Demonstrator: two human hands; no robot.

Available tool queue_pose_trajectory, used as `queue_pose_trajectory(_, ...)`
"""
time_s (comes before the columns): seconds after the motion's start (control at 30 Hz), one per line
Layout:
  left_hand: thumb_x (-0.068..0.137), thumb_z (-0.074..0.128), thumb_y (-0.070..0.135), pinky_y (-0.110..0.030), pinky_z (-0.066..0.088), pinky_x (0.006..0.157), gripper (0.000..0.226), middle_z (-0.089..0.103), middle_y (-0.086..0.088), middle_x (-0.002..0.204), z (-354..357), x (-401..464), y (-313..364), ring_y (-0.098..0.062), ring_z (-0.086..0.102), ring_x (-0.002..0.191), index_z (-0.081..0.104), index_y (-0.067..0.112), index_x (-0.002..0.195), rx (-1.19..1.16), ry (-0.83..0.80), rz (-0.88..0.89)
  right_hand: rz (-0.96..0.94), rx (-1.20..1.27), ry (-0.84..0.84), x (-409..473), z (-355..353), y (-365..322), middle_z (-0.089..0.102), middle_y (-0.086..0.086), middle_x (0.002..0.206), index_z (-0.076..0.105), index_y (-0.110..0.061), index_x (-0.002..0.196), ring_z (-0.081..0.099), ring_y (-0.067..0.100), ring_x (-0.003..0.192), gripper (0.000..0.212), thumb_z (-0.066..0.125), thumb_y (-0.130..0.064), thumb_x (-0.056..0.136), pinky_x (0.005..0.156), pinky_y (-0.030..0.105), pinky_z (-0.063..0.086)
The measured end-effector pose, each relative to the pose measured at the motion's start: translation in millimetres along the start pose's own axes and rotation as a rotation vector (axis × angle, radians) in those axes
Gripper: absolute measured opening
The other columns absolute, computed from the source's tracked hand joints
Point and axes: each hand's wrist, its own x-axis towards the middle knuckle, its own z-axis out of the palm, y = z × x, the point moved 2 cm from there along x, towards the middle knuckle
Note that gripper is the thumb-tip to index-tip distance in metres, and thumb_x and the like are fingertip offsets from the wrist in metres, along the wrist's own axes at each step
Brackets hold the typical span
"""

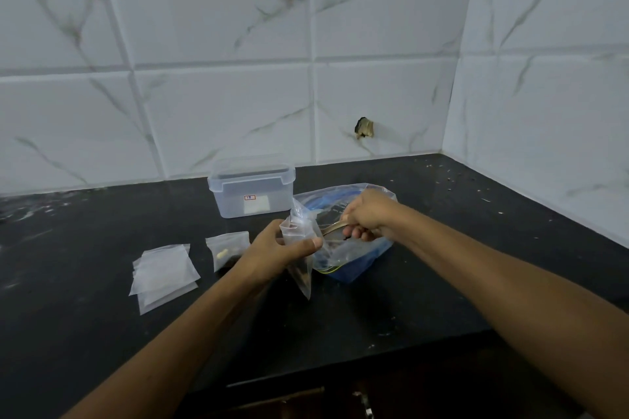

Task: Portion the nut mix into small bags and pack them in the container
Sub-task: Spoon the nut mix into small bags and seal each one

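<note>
My left hand (272,253) grips a small clear bag (301,241), held upright with its mouth open beside the big bag; some dark nuts show at its bottom. My right hand (366,216) holds a metal spoon (332,228) whose bowl points toward the small bag's mouth. The big clear bag (354,255) of nut mix, with blue inside, lies on the black counter under my right hand. A small bag with nuts in it (226,248) lies to the left. A clear plastic container (252,189) with its lid on stands behind.
A stack of empty small bags (163,274) lies on the black counter (102,299) at the left. White marble-pattern tiles form the back and right walls, meeting in a corner. The counter's front edge runs below my arms, with a cabinet beneath.
</note>
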Motion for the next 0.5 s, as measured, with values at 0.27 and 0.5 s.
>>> queue_pose_trajectory(0.27,0.072,0.082,0.033,-0.042,0.051,0.097,0.063,0.066,-0.002,0.120,-2.0,-4.2,1.8,-0.018,0.064,0.110,0.051,0.020,0.125,-0.006,0.012,-0.003,0.237,0.467,-0.053,6.5,3.3,14.9,0.064,0.011,0.062,0.056,0.005,0.090,0.042,0.003,0.028,0.019,0.038,0.010,0.093,0.032,0.011,0.038)
queue_pose_trajectory(0.5,0.077,0.079,0.033,-0.037,0.053,0.087,0.060,0.063,0.001,0.120,-5.9,-10.4,9.5,-0.016,0.061,0.108,0.050,0.022,0.128,0.026,0.057,0.026,0.210,0.522,-0.005,-10.0,-20.3,13.1,0.062,0.012,0.070,0.060,0.002,0.086,0.046,0.004,0.033,0.018,0.045,0.009,0.093,0.033,0.011,0.041)
